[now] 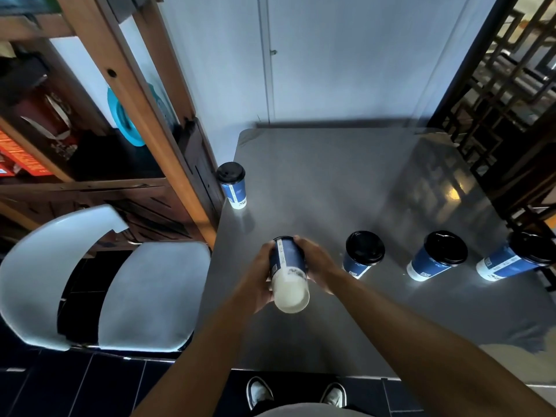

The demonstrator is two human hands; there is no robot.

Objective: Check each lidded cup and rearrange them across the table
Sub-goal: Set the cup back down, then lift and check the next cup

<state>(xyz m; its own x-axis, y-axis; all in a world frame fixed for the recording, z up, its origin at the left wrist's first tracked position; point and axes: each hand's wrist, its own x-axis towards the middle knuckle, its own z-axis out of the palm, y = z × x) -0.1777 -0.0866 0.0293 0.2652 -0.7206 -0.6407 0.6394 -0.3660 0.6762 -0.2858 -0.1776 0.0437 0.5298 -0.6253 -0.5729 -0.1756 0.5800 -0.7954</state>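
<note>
I hold a blue paper cup (287, 266) tipped over above the grey table (331, 182), its white bottom facing me and its lid end pointing away. My left hand (258, 281) grips its left side and my right hand (316, 263) its right side. Three upright blue cups with black lids stand in a row to the right: one near my right hand (362, 254), one further right (437, 255), one at the table's right edge (514, 260). Another lidded cup (232, 185) stands alone at the table's left edge, further back.
A white chair (99, 281) sits left of the table. A wooden shelf unit (126, 94) stands behind it against the wall. A dark lattice screen (496, 100) borders the table's right side. My shoes (296, 395) show below the near edge.
</note>
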